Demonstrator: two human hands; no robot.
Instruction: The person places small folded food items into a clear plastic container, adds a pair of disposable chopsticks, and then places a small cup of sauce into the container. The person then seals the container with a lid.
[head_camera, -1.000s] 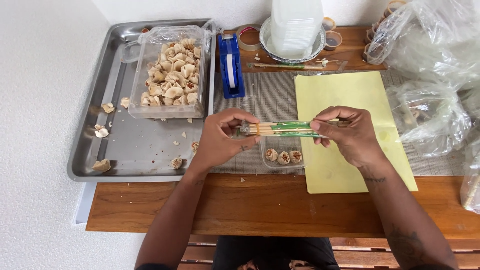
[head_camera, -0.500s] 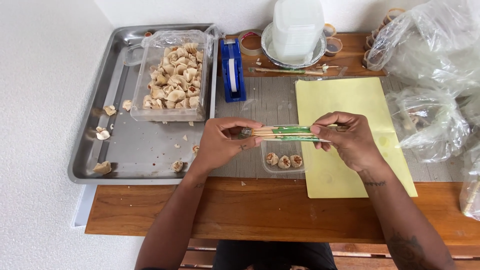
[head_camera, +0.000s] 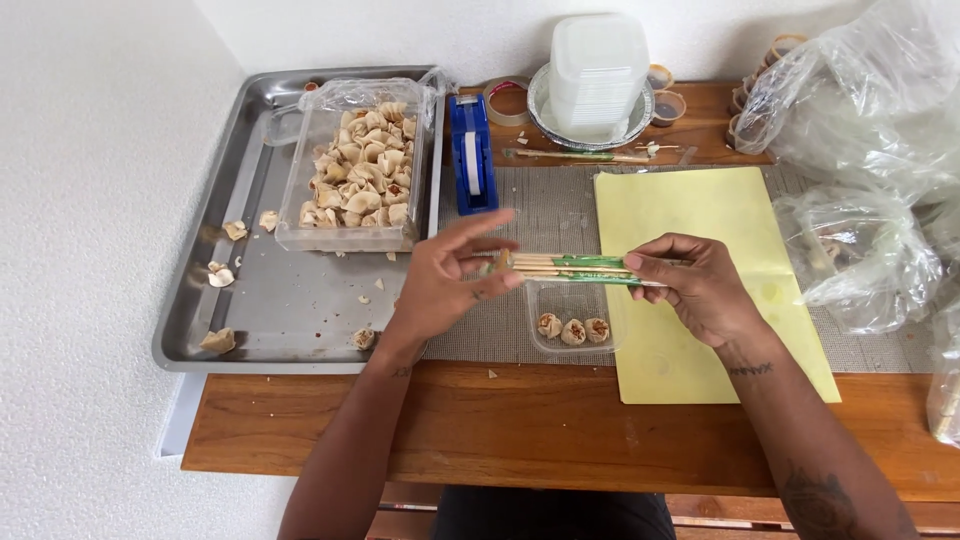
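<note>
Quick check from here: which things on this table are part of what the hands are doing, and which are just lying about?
In hand:
left hand
right hand
chopsticks in green wrapper
small clear tub with three dumplings

Lying about:
metal tray
big container of dumplings
blue tape dispenser
yellow sheet
stacked tubs
plastic bags

You've got chopsticks in a green paper sleeve (head_camera: 585, 266) btwn both hands, held level above a small clear plastic tray (head_camera: 572, 318) w/ three dumplings. Big clear tub (head_camera: 355, 165) of dumplings sits in the metal pan, upper left. Stack of clear lidded containers (head_camera: 597, 72) at the back on a plate. Crumpled clear plastic bags (head_camera: 860, 150) piled at far right, one just beside the yellow sheet.
</note>
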